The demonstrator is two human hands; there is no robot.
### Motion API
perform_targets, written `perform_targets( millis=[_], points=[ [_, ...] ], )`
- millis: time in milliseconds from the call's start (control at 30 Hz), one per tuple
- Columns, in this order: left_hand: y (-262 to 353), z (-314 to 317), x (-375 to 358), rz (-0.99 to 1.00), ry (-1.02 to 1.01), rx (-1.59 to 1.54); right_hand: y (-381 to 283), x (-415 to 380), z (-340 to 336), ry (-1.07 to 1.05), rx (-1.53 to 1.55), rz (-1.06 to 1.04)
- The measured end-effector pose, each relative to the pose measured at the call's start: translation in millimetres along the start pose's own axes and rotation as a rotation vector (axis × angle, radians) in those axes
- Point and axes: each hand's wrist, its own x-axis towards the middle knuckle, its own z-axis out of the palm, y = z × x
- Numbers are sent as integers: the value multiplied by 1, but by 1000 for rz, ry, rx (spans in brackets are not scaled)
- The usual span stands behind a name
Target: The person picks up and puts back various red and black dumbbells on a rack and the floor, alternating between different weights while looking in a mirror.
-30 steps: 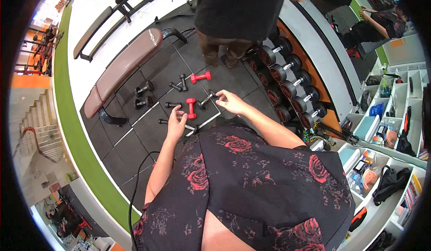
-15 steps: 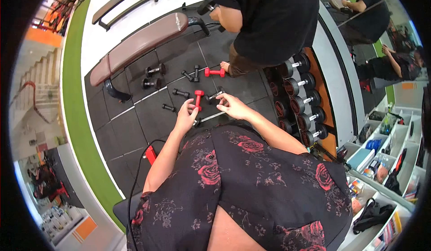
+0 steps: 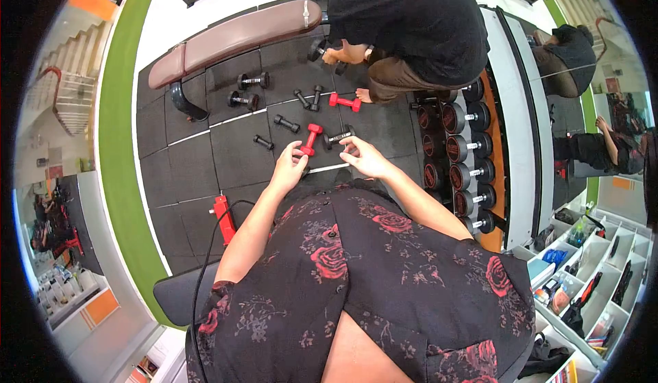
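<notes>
Item, left hand (image 3: 288, 167): my fingers are closing round the near end of the red dumbbell (image 3: 310, 140), which is lying on the black floor mat (image 3: 233, 150) straight ahead of me; I am judging the grasp begun but the lift not yet made

Item, right hand (image 3: 363, 158): my fingers are pinching the near end of the small chrome dumbbell (image 3: 338, 137), which is lying just beside the red one, the two all but touching

Step in hand, as I am reading it: I am taking hold of the two small weights, one per hand. The next move is calling for a firmer wrap at each handle, since I am holding both only by their ends

Round about: a second red dumbbell (image 3: 345, 101) is lying farther off, with several small black dumbbells (image 3: 286, 123) scattered to the left and a padded bench (image 3: 240, 37) beyond them

Obstruction: another person (image 3: 404, 27) is crouching close behind the weights, one hand (image 3: 334, 55) low at the mat; the loaded dumbbell rack (image 3: 462, 153) is standing tight on my right
</notes>
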Motion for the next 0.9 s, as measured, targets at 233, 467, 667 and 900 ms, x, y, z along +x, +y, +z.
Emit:
perform_targets(
  millis=[233,467,667,900],
  points=[
    [-9,-11,3,-8,9,-15,-10,5,5,-17,-10,12],
    [3,-15,0,12,17,-28,-6,2,4,-27,-43,-2],
    [10,-22,-2,-3,12,-17,-11,5,4,-29,-64,8],
    [6,-22,1,-2,16,-25,-4,10,7,-19,-32,7]
  ],
)
